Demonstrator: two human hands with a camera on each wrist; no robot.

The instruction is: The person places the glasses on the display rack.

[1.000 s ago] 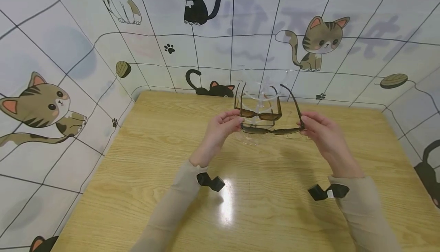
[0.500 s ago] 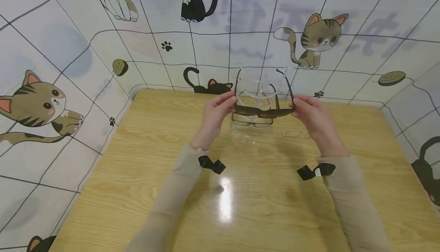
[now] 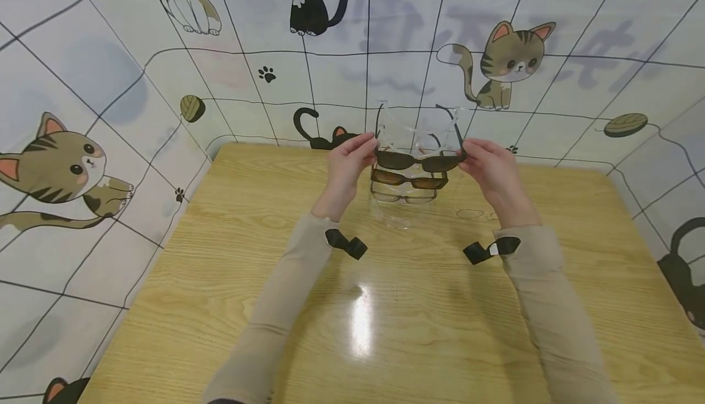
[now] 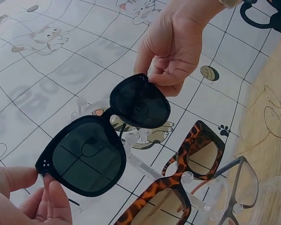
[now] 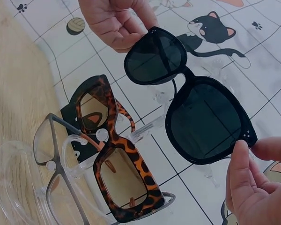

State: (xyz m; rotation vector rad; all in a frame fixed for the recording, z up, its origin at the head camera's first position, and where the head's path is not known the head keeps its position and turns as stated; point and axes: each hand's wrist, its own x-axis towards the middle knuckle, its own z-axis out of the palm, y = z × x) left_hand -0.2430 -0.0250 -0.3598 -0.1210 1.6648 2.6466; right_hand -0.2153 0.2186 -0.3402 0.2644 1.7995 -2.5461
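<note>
Black sunglasses (image 3: 396, 160) are held level by both hands, lenses toward the head camera and temples pointing back. My left hand (image 3: 347, 168) pinches the left hinge corner; my right hand (image 3: 492, 171) pinches the right one. Behind them rises a clear stand (image 4: 143, 166). Below on the stand sit tortoiseshell sunglasses (image 5: 126, 173), and under those, grey-framed glasses (image 5: 56, 164). In the right wrist view the black sunglasses (image 5: 206, 122) are above the tortoiseshell pair, near a clear peg; whether they touch the stand, I cannot tell.
Thin wire-rimmed glasses (image 3: 470, 213) lie on the wooden table (image 3: 418, 306), right of the stand's round clear base (image 3: 402, 223). A cat-patterned backdrop (image 3: 330, 79) stands behind and at both sides of the table.
Both hands have moved up and slightly left with the black sunglasses, from in front of the lower pairs to above them. The tortoiseshell and grey pairs are now less covered.
</note>
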